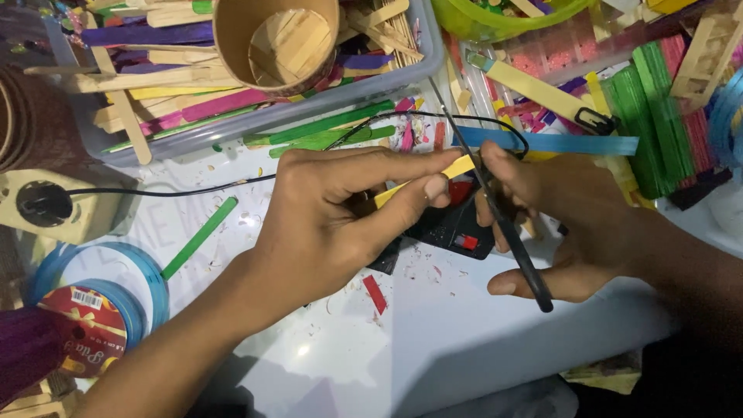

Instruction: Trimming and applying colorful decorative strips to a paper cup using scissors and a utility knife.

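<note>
Both hands (340,217) hold yellow stick (457,168); clear tray (364,89) holds coloured sticks (178,85).

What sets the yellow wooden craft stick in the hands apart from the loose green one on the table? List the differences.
The yellow wooden craft stick is pinched by the left hand, while the green wooden craft stick lies untouched on the white table. The yellow one meets the black scissors in the right hand; the green one lies far left of them. The yellow is mostly hidden by fingers; the green shows whole. Both are flat, painted sticks.

Yellow stick (458,167) between both hands' fingers (410,197)
</note>
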